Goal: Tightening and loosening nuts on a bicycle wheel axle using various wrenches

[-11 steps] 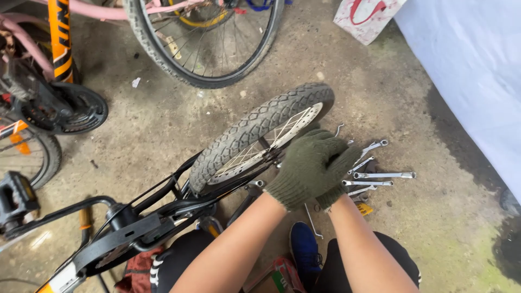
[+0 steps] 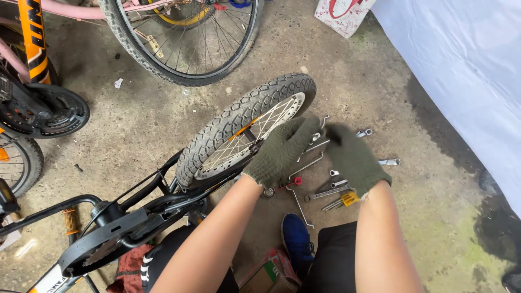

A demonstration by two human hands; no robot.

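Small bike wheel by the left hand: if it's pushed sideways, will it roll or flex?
The small wheel probably won't roll away: it sits mounted in the black frame. Its knobby tyre looks grippy, not slippery, under the gloved left hand. The thin spokes could bend if pressed directly.

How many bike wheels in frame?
4: small wheel at the left hand; big spoked wheel at top; one cut off at the left edge; yellow-rimmed one behind the big wheel. More may be hidden.
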